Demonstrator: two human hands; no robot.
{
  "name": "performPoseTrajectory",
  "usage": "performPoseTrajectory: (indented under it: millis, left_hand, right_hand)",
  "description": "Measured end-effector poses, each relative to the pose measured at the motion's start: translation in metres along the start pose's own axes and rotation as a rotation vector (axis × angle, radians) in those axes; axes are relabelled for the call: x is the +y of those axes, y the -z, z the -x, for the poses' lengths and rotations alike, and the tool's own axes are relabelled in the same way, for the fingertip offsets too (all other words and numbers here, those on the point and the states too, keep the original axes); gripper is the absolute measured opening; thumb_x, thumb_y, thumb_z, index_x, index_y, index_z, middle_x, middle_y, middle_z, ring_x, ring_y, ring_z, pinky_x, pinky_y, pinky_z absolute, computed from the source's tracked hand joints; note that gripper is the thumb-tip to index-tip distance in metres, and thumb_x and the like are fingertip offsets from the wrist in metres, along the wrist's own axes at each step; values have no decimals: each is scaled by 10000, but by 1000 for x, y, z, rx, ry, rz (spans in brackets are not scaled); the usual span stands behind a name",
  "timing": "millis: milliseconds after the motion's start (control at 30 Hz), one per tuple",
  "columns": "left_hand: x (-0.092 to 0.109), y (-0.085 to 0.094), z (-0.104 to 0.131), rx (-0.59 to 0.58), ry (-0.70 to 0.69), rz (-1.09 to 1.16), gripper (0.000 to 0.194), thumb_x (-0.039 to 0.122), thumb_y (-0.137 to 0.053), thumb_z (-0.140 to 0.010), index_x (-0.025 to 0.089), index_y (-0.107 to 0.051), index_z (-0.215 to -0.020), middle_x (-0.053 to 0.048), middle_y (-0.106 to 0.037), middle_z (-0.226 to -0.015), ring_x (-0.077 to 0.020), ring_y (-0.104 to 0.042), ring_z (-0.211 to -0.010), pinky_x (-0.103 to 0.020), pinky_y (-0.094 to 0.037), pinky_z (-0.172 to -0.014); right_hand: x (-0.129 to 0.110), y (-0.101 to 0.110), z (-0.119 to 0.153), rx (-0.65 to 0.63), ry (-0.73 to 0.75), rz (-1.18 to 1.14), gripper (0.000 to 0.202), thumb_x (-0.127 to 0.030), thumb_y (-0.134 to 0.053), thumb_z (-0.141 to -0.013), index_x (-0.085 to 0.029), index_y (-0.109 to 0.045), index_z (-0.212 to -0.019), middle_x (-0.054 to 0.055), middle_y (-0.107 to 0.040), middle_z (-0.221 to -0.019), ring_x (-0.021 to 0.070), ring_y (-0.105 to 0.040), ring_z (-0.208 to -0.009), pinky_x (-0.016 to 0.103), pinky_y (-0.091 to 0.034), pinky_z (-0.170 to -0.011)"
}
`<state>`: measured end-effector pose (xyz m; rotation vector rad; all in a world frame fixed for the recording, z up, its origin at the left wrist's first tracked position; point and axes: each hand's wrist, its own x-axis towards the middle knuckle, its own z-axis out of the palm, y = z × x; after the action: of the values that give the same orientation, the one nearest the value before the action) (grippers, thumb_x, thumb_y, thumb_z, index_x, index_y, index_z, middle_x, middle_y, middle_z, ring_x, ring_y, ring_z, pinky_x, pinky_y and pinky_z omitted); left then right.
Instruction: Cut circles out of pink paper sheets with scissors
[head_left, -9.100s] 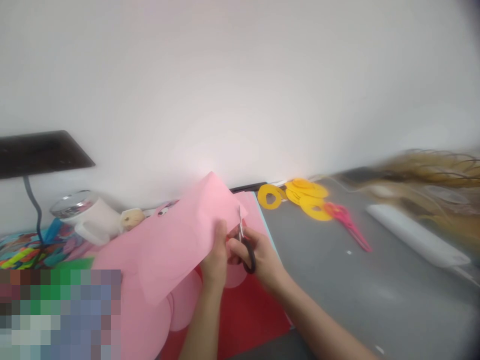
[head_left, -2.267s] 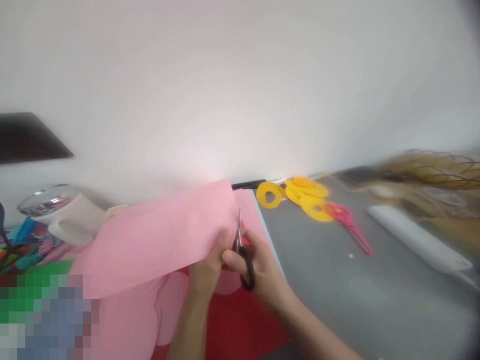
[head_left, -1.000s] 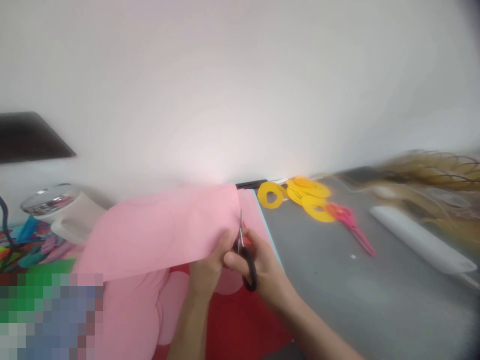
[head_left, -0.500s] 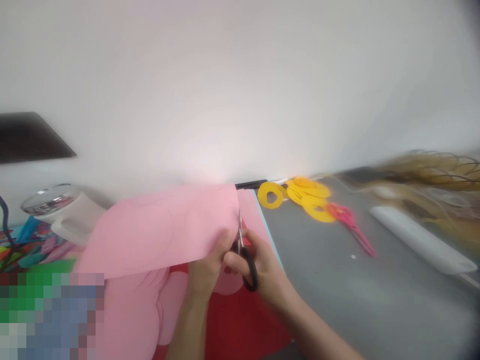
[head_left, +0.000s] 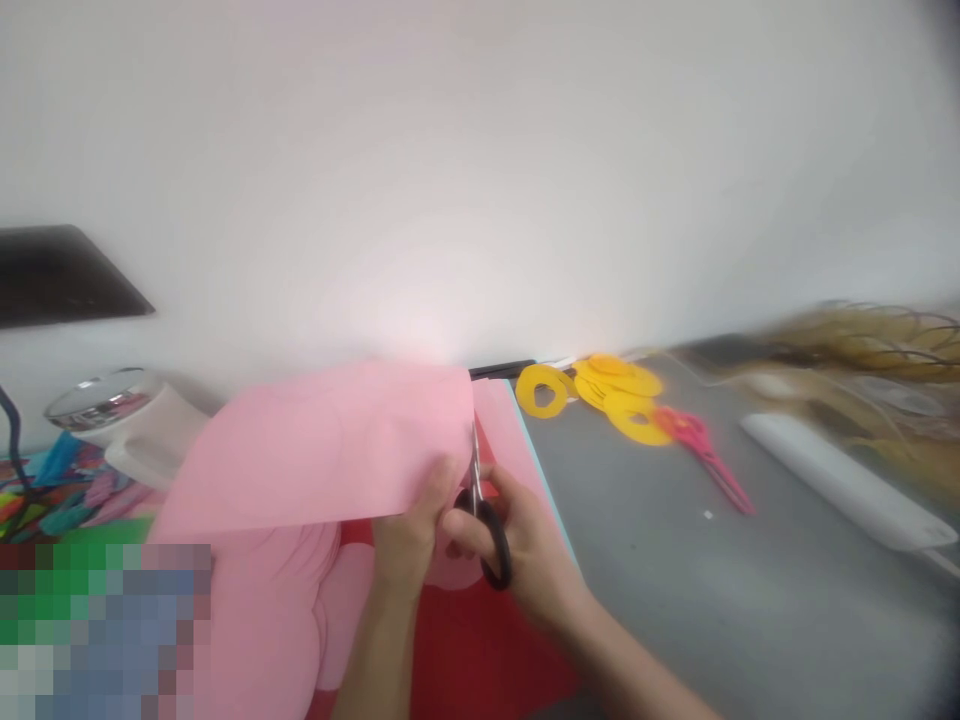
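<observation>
Change noted at the hands: since the preceding view, the lower edge of the raised sheet sits closer to level and the scissors have shifted slightly to the left. This is judged consistent with the sheet being turned against the blades, the cutting work still in hand.

Right hand: closed around 1 pair of black-handled metal scissors, thumb through the loop, blades pointing away from the body. The blades stand at the right edge of 1 large pink paper sheet; whether they are parted or together cannot be told. Left hand: clamped on the sheet near its lower right corner, thumb over the near face; the remaining fingers are largely hidden. The sheet is held up, tilted, and extends left from the hands, with faint curved lines on its face.

Below the sheet: layered, round-edged pink paper pieces, partly over 1 flat red sheet, which also lies under the forearms.

Right of the hands, on the grey tabletop: a group of flat yellow paper rings near the wall, and 1 pair of pink plastic-handled scissors touching them. Farther right: 1 long white block. Far left: 1 white mug with a shiny lid.
</observation>
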<state>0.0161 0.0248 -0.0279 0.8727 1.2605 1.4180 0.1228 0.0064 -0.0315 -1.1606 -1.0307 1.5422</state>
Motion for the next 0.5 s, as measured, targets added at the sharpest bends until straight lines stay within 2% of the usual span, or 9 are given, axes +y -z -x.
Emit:
performPoseTrajectory:
  millis: [100,167,267,500]
  left_hand:
    - [-5,0,-3,42,-103,14,235,392,-800,-650,205,-685,-736,-12,-698,-696,-191,-670,-654,-297,-560,-636]
    - [-8,1,-6,7,-140,3,251,409,-780,-669,197,-717,-788,-44,-731,-796,-226,-693,-794,-329,-557,-782]
    - [-12,3,-11,-42,-144,-11,288,426,-776,-666,177,-732,-804,-66,-738,-819,-242,-698,-811,-346,-558,-783]
    - [-5,0,-6,-32,-125,-3,215,365,-778,-667,174,-734,-756,-43,-725,-752,-217,-691,-744,-310,-561,-697]
  right_hand:
    - [-1,2,-1,-14,33,-19,438,-439,-826,-660,-213,-528,-886,-65,-531,-606,104,-440,-538,226,-353,-515]
    - [-3,4,-2,-35,58,-27,441,-459,-828,-656,-210,-539,-877,-52,-545,-645,108,-441,-559,225,-342,-514]
    - [-4,6,-3,-44,82,-29,463,-481,-835,-643,-206,-541,-873,-45,-549,-666,110,-443,-574,224,-337,-513]
    - [-4,6,-2,-51,76,-27,444,-469,-837,-654,-205,-536,-845,-54,-526,-644,108,-440,-578,216,-327,-503]
